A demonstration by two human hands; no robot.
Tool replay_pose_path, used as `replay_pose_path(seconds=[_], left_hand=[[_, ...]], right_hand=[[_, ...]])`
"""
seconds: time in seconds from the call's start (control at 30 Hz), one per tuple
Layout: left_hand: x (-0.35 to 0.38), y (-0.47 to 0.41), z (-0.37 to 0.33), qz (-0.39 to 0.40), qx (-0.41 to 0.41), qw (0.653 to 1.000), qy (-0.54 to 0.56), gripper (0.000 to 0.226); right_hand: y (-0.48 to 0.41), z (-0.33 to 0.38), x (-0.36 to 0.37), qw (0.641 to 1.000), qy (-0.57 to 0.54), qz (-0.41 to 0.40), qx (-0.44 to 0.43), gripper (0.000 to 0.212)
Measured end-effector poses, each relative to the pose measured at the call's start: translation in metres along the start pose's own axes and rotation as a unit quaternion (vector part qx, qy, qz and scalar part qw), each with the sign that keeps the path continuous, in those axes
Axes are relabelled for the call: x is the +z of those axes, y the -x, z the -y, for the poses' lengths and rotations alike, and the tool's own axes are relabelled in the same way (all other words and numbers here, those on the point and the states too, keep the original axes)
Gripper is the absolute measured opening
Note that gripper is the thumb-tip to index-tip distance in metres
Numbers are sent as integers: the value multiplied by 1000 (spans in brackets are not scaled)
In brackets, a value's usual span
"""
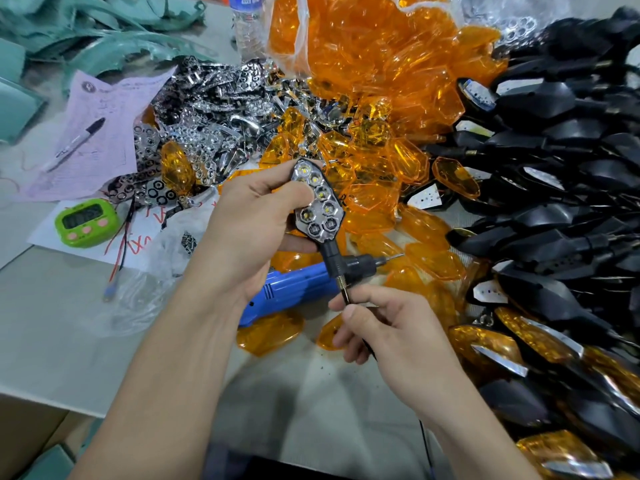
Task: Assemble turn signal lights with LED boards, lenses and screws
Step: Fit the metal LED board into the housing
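Observation:
My left hand [254,216] grips a black turn signal housing [320,202] with a chrome honeycomb reflector seated in it, LEDs showing through the cells and no lens on it. My right hand [384,327] pinches the thin wire [346,296] coming out of the housing's stem [332,259]. A blue electric screwdriver [298,289] lies on the table just behind the stem, bit pointing right. Orange lenses [374,188] are heaped behind, chrome reflectors [207,109] to the left, black housings [554,174] to the right.
A green timer [86,221] sits at the left on papers, with a marker pen [78,142] on a pink sheet. A water bottle [247,26] stands at the back. Finished lights with orange lenses [526,344] lie at the lower right. A small bag of screws [188,241] lies left of my hand.

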State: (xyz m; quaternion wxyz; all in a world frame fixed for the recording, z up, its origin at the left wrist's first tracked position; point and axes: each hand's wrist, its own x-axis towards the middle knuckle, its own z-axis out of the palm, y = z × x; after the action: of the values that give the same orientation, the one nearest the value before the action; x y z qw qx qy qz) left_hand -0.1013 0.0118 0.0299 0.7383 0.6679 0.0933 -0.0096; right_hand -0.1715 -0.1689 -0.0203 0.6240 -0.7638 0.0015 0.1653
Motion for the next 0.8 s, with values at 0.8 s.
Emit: replay_pose_path(seconds=[0.8], left_hand=[[-1,0,-5,-19,17,1000,-3,31]], right_hand=[[8,19,-20,937,348,36,15,27]])
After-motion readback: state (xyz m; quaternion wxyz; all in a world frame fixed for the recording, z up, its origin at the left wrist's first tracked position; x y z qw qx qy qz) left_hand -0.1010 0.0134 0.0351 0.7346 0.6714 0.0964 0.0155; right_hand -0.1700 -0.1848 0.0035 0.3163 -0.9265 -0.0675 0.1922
